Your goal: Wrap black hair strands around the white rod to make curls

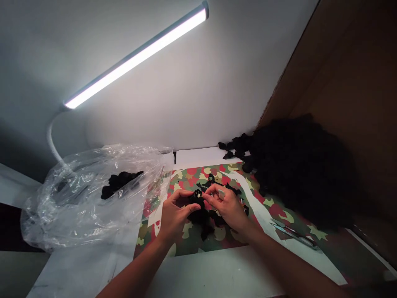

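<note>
My left hand (175, 213) pinches a small black ruffled piece (197, 198), which looks like gathered fabric, between thumb and fingers. At the piece's right upper edge, my right hand (228, 207) has its thumb and index finger closed together. A pale wrap (221, 194) sits on one of its fingers. Whether the right fingertips hold the piece's edge or something thinner is too small to make out. More black pieces (206, 231) lie below and around both hands on the patterned sheet (176, 244).
A large black heap (304, 174) fills the right side beside a cardboard panel (347, 82). A slim metal tool (294, 236), perhaps scissors, lies right. At left, black pieces (120, 184) rest on a clear plastic bag (83, 215). A lit tube lamp (139, 56) hangs above.
</note>
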A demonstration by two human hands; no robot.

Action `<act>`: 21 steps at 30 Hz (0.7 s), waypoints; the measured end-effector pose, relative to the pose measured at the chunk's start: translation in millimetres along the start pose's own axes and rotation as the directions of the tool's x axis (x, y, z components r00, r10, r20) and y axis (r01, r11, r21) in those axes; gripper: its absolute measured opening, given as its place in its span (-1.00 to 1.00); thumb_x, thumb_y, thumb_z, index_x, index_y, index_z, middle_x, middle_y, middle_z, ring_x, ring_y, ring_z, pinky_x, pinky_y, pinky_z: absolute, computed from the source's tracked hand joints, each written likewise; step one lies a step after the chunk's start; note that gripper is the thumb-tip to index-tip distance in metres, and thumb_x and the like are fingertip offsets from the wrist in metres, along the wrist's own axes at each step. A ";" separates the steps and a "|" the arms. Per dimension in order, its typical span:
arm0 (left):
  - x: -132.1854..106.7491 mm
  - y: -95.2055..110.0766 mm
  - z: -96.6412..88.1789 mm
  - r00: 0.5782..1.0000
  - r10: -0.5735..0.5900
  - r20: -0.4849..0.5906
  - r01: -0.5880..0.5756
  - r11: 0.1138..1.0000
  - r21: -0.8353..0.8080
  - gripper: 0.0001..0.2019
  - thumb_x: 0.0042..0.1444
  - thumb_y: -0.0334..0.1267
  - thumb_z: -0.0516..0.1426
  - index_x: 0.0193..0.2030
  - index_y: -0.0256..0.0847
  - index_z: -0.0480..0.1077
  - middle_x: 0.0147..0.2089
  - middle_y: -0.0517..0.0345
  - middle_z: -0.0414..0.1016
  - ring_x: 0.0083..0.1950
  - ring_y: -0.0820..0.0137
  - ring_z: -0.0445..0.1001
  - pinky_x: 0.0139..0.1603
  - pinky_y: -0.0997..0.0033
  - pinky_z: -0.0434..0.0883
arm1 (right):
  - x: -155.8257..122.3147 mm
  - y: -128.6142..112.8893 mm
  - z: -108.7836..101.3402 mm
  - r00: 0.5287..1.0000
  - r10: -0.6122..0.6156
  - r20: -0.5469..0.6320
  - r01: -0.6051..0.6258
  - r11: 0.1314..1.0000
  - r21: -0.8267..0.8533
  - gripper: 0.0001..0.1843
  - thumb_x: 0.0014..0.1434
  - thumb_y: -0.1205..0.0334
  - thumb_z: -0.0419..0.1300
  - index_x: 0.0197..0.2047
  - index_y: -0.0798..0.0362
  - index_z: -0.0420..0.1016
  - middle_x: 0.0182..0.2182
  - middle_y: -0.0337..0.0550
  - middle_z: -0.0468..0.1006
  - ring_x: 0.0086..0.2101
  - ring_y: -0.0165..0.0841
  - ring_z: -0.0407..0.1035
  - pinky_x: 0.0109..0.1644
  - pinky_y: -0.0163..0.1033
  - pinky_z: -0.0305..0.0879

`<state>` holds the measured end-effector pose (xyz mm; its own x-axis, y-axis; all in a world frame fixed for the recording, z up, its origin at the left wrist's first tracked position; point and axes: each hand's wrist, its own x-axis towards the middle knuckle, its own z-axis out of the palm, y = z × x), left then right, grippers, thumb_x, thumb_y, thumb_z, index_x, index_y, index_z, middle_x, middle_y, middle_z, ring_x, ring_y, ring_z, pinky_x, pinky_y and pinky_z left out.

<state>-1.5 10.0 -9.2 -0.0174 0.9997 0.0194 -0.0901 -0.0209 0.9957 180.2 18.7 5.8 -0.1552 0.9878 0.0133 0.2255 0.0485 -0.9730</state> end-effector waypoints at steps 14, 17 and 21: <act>7.7 -1.7 -9.0 0.996 0.087 -0.030 -0.087 0.996 0.017 -0.63 0.00 -0.22 0.39 -0.02 -0.15 0.53 -0.19 0.12 0.59 -0.18 0.34 0.56 -0.12 0.40 0.49 | 9.1 12.0 -12.7 0.999 -0.006 -0.039 -0.001 0.988 -0.157 -0.76 0.22 0.04 0.19 -0.36 0.01 0.39 -0.58 -0.36 0.31 -0.58 -0.45 0.10 -0.51 -0.33 0.01; 13.6 -4.3 -15.4 0.997 0.071 0.017 -0.070 0.997 -0.024 -0.67 -0.01 -0.22 0.39 -0.07 -0.17 0.56 -0.21 0.14 0.55 -0.19 0.37 0.52 -0.16 0.45 0.47 | 20.4 20.9 -32.7 0.980 -0.082 -0.181 -0.002 0.907 -0.421 -0.83 0.15 0.13 0.18 -0.42 0.00 0.37 -0.62 -0.36 0.32 -0.58 -0.41 0.17 -0.46 -0.31 0.05; 16.4 -9.0 -15.3 0.996 0.008 0.089 0.000 0.996 -0.085 -0.74 -0.10 -0.22 0.43 -0.36 -0.22 0.47 -0.25 0.18 0.47 -0.26 0.42 0.46 -0.27 0.50 0.42 | 25.2 24.2 -43.0 0.971 -0.120 -0.207 -0.006 0.853 -0.521 -0.90 0.03 0.30 0.15 -0.47 -0.01 0.29 -0.62 -0.35 0.29 -0.54 -0.39 0.17 -0.42 -0.29 0.02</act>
<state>-16.2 26.3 -19.3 0.0710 0.9969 0.0351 -0.1747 -0.0223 0.9844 223.1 51.1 -7.5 0.0214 0.9840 0.1771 0.6947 0.1128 -0.7104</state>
